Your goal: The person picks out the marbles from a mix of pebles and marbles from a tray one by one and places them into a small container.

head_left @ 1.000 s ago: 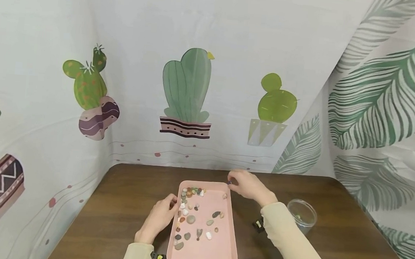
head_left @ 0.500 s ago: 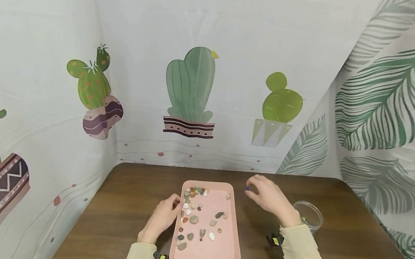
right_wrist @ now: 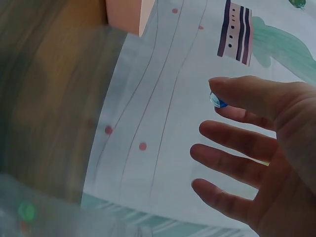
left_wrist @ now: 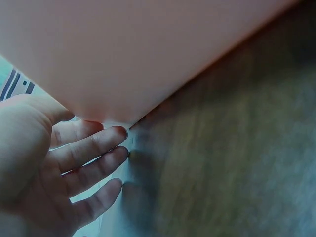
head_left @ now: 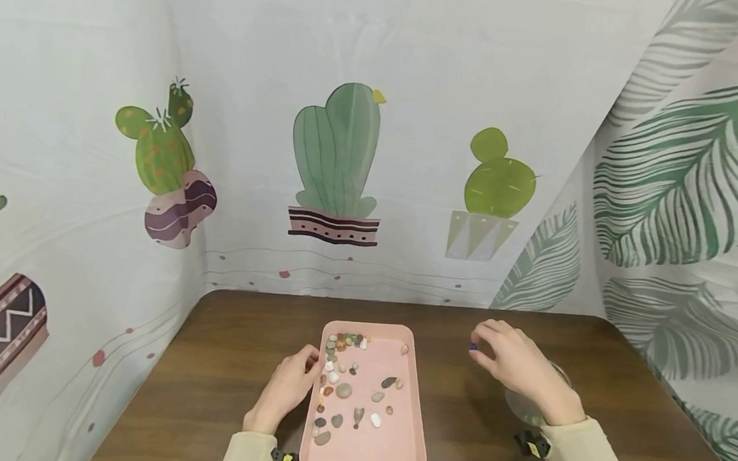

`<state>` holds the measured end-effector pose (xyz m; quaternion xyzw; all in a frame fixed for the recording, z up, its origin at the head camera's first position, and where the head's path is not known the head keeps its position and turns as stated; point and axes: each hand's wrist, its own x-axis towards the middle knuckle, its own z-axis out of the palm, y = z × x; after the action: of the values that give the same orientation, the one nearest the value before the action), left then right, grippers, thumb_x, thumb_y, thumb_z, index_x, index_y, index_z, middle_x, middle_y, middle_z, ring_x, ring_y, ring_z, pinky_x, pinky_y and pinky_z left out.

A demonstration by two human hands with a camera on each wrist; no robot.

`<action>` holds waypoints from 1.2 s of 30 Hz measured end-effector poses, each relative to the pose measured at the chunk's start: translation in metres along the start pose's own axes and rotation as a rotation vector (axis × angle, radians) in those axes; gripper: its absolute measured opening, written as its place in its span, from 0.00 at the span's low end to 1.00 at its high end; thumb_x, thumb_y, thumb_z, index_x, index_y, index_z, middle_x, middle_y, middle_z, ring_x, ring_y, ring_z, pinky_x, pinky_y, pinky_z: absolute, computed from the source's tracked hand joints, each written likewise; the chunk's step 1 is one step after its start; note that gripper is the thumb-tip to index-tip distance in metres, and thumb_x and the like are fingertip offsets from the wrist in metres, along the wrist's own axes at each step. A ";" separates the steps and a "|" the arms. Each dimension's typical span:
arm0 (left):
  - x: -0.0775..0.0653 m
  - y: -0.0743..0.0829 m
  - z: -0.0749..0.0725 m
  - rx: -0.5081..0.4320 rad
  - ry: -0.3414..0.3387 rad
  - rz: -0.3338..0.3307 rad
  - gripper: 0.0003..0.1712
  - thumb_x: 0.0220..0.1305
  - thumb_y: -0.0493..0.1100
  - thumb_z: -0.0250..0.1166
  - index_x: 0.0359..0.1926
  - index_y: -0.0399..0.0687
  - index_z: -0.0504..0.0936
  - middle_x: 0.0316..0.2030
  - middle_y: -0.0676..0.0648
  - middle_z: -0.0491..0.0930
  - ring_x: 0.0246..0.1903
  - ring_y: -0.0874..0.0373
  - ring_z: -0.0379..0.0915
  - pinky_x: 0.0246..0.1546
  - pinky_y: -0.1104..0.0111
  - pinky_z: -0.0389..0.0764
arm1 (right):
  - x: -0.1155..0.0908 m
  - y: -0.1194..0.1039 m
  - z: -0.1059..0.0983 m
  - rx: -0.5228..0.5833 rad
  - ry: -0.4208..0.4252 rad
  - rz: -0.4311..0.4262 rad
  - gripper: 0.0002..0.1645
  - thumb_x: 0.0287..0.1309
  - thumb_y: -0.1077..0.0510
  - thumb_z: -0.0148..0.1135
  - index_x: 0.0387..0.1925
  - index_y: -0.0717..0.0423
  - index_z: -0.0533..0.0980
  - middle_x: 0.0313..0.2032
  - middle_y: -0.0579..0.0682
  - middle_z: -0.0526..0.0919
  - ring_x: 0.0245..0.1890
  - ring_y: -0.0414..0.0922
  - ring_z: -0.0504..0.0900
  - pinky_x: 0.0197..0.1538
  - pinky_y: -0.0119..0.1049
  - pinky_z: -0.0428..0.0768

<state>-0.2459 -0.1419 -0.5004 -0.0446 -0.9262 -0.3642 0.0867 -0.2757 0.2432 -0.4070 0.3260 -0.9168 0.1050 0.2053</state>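
In the head view a pink tray [head_left: 385, 457] holds pebbles: a bunched row of small coloured stones [head_left: 348, 340] at the far left corner, more down the left side, others scattered in the middle. My left hand [head_left: 288, 382] rests at the tray's left wall, fingers fairly straight; in the left wrist view the fingertips [left_wrist: 116, 133] are right by the tray's wall. To the right of the tray, raised over the table, my right hand [head_left: 520, 362] pinches a small blue glassy stone [right_wrist: 216, 100] between thumb and index finger. Its other fingers are spread.
A clear round jar [head_left: 519, 407] stands on the right of the table, partly hidden by the right hand and forearm. Something green [right_wrist: 26, 211] shows in it in the right wrist view. Cloth with cactus prints [head_left: 413, 155] hangs behind the brown table [head_left: 232, 342].
My right hand has moved right, from the tray's far right corner toward the jar, with the blue stone still pinched. The left hand keeps its place at the tray.
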 end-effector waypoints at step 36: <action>-0.001 -0.002 0.001 0.005 0.001 -0.011 0.08 0.62 0.51 0.52 0.35 0.53 0.73 0.25 0.57 0.74 0.24 0.65 0.69 0.28 0.66 0.69 | -0.079 0.059 -0.011 0.029 0.042 0.165 0.13 0.37 0.57 0.70 0.27 0.51 0.73 0.34 0.48 0.75 0.32 0.47 0.75 0.31 0.43 0.72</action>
<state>-0.2454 -0.1425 -0.5028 -0.0390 -0.9273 -0.3624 0.0851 -0.2544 0.3359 -0.4355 0.2500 -0.9345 0.1415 0.2104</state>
